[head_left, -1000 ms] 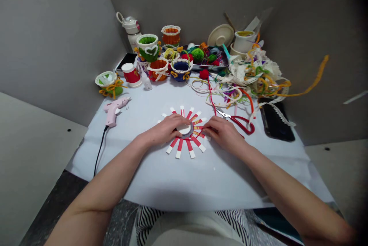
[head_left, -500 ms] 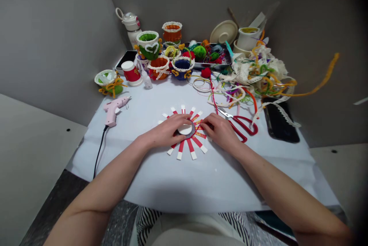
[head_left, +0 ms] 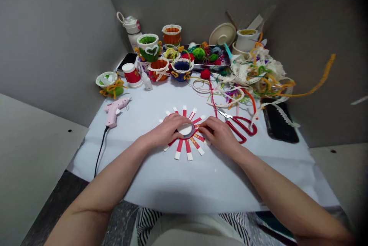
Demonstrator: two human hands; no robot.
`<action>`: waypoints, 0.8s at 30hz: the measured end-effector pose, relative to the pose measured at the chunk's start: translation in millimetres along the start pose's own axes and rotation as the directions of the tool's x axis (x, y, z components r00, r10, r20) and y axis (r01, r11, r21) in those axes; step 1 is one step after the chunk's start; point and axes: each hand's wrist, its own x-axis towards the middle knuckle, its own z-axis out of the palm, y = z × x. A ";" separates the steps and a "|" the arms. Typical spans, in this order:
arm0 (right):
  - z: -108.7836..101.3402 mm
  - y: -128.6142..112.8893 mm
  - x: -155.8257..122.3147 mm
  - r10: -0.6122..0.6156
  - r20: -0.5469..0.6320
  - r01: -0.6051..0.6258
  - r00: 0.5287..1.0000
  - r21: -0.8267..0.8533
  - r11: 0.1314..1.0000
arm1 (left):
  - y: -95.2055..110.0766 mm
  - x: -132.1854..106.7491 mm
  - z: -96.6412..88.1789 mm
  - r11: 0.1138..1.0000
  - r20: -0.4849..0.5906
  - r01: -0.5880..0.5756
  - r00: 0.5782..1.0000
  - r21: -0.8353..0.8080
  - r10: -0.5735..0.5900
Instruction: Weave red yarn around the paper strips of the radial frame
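Note:
A paper cup cut into strips point(head_left: 179, 147) lies splayed flat on the table like a sun, its red-and-white strips pointing outward around a round white base point(head_left: 184, 129). My left hand point(head_left: 166, 129) curves over its left side, thumb and fingers gripping around the base. Close to the base's right edge, my right hand point(head_left: 214, 131) pinches red yarn point(head_left: 212, 96), which runs along a grey ring around the base. The yarn trails up to a small red ball point(head_left: 205, 74). Red-handled scissors point(head_left: 240, 123) lie just right of my right hand.
A pink glue gun point(head_left: 115, 110) with a black cord rests at left. Several yarn-trimmed cups point(head_left: 182, 70), a red paper cup point(head_left: 132, 75) and a glue bottle point(head_left: 147, 82) stand behind. A yarn tray point(head_left: 214, 66), tangled lace point(head_left: 247, 71) and a phone point(head_left: 280, 123) occupy the back and right.
The splayed cup has turned slightly clockwise under my left hand, its lower strips shifting left. My right hand still pinches the yarn, at nearly the same spot.

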 end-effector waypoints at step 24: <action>-17.2 -12.6 -55.8 -0.108 -0.046 0.106 0.993 -0.045 0.993 | -1.6 1.3 8.5 0.996 -0.010 0.084 0.996 -0.036 -0.085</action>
